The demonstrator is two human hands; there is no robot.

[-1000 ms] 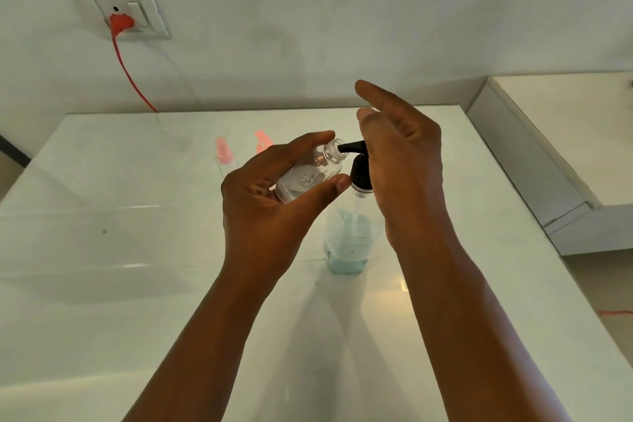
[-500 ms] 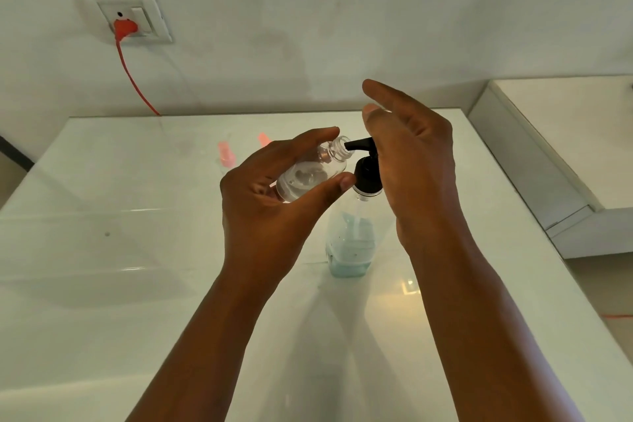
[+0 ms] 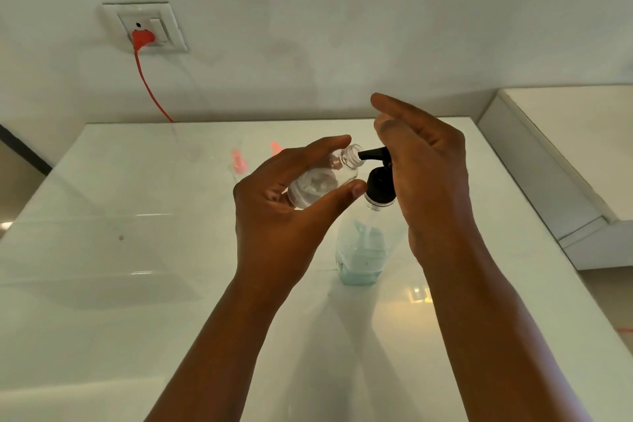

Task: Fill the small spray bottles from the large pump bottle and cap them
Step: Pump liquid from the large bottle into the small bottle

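While right hand (image 3: 424, 178) hides pump (image 3: 378, 181), contact unclear

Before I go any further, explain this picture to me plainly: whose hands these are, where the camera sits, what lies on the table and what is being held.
There is no machine here. The picture comes from one wide-angle camera worn on a person's head, looking forward and down, so both bare forearms reach in from the bottom edge.

The left hand grips a small clear spray bottle, tilted, uncapped, its open neck against the black spout of the pump. The right hand is at the pump head of the large pump bottle, which stands on the glossy white table with a bluish liquid low inside it. Its palm hides the contact, so I cannot tell whether it is pressing.

Farther back on the table lie two small pink pieces, too blurred to name. On the wall, an orange plug sits in a socket.
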